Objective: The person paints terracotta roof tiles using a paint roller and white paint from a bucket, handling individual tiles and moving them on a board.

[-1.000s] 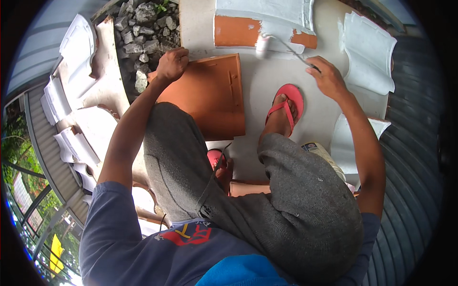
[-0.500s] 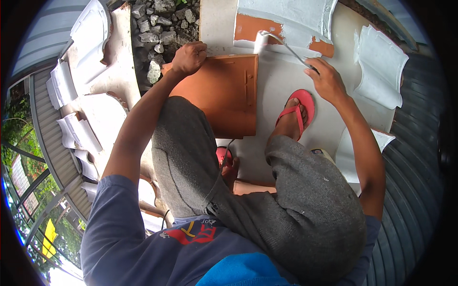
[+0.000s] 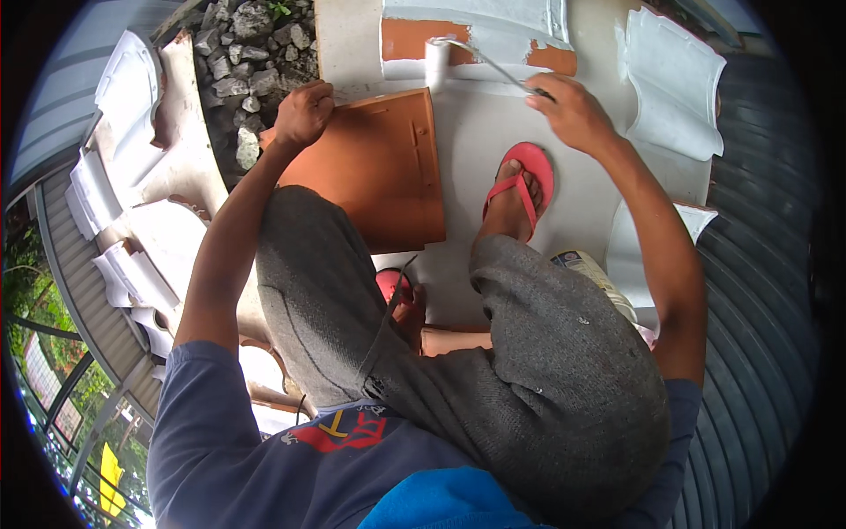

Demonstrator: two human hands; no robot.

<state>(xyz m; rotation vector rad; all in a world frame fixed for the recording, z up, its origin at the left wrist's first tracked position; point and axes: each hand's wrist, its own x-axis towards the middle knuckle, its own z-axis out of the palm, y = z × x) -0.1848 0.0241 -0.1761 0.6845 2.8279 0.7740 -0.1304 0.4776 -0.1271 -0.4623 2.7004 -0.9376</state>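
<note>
My left hand is closed over the upper left edge of an orange clay roof tile, which stands tilted by my left knee. In my right hand is the handle of a paint roller. Its white roller sleeve hangs by the orange tile's top right corner, in front of a partly white-painted tile with bare orange patches. Whether the sleeve touches either tile I cannot tell.
White-painted tiles lie at the right, with more white tiles along the left. Grey rubble fills the far left. A paint bucket stands beside my right leg. My feet wear red flip-flops. Corrugated metal borders the right side.
The view has shifted, so the tiles appear farther left and more of the bucket shows. My right hand has tipped the roller handle slightly flatter. My left hand keeps its hold on the orange tile.
</note>
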